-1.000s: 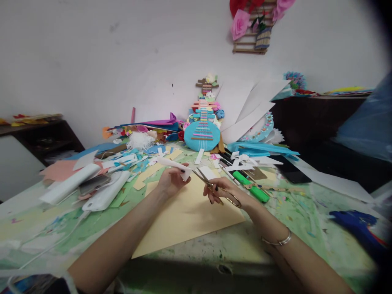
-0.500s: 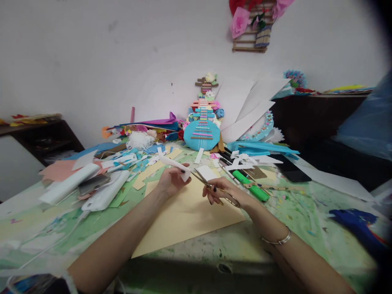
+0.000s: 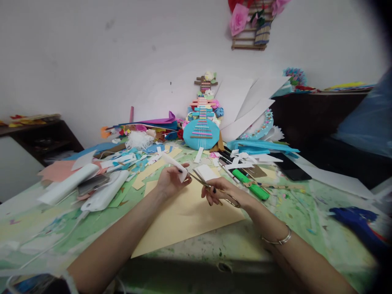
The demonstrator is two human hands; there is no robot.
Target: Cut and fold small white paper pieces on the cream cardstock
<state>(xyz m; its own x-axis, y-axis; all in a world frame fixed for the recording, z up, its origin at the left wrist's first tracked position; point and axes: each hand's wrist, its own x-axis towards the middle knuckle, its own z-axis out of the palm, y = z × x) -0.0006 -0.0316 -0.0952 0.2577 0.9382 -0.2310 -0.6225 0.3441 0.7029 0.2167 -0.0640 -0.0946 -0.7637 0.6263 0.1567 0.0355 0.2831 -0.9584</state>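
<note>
Pinched in my left hand [image 3: 171, 180] is a strip of white paper [image 3: 175, 164], its long end pointing up and to the left. My right hand [image 3: 222, 191] holds a pair of gold scissors [image 3: 204, 182] by the handles, the blades parted and pointing at the paper's lower right edge. Whether the blades touch the paper, I cannot tell. Beneath both hands lies a large cream sheet of card [image 3: 190, 216]. A small white card [image 3: 206, 173] rests just behind the scissors.
A blue paper lute [image 3: 201, 134] leans at the wall. Right of my hands lie a green marker [image 3: 251, 184], a black phone [image 3: 290, 166] and a blue glue gun [image 3: 352, 218]. Paper scraps [image 3: 128, 159] and a white power strip [image 3: 105, 191] cover the left side.
The white paper strip has turned slightly in my left hand, and its long end sits a little further right. My right hand with the scissors has barely shifted.
</note>
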